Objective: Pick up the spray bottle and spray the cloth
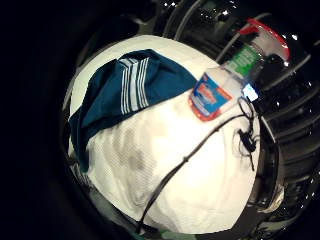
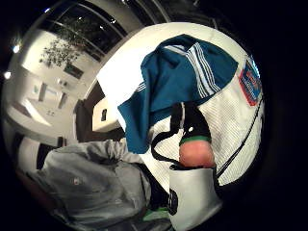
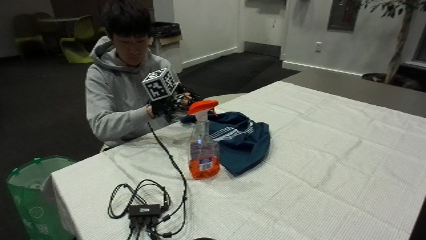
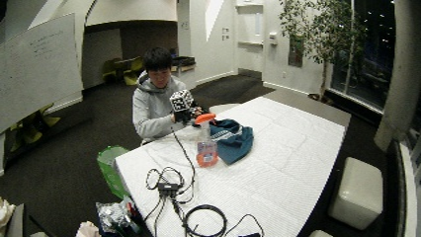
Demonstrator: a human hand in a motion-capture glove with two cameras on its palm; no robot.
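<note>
Here, in the outside view, the spray bottle [image 3: 203,145] stands upright on the white table [image 3: 333,150], its long side pointing up and its orange top highest. The blue cloth [image 3: 243,140] lies just beside it, on the far side from the table's edge. The gloved right hand [image 3: 163,106] is held up in front of the person's chest, above the table's near edge. The bottle is out in front of that hand and lower down, so the hand would have to go forward and down to reach it. I cannot tell if the fingers are spread or curled.

In the wide outside view, things look the same.

The little finger side view shows bottle and cloth both sitting apart from the palm.

In the thumb side view, one fingertip [image 2: 196,153] shows, touching nothing.
</note>
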